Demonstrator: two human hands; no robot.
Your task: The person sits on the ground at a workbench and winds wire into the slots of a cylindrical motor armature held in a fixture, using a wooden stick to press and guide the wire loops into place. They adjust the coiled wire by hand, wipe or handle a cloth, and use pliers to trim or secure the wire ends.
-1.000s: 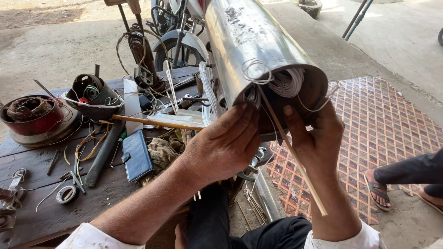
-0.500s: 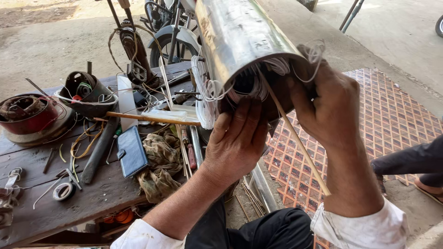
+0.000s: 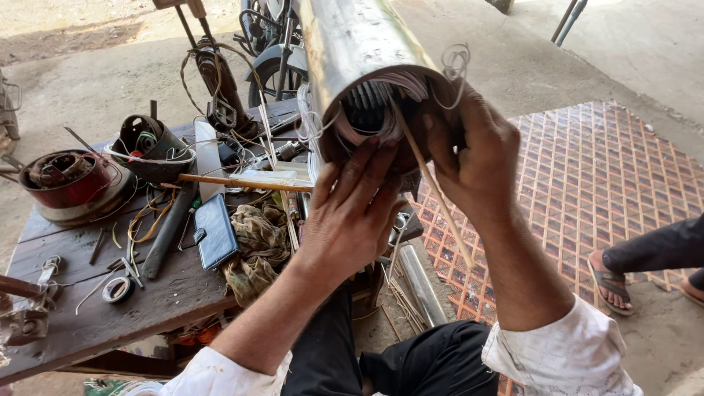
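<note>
Left hand [image 3: 352, 213] fingers spread, tips pressed on white winding wires [image 3: 381, 110] at open end of steel motor tube [image 3: 352, 44]. Right hand [image 3: 477, 154] pinched on thin wooden stick [image 3: 433, 191], tip poked in among the coils, I think. Looks like tucking step; next push wants gentle pressure. Cluttered workbench [image 3: 147, 301] sits left.

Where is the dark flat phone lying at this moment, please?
In the head view, the phone lies on the wooden table at the person's left, between a dark metal bar and a crumpled rag, left of the left hand.
</note>
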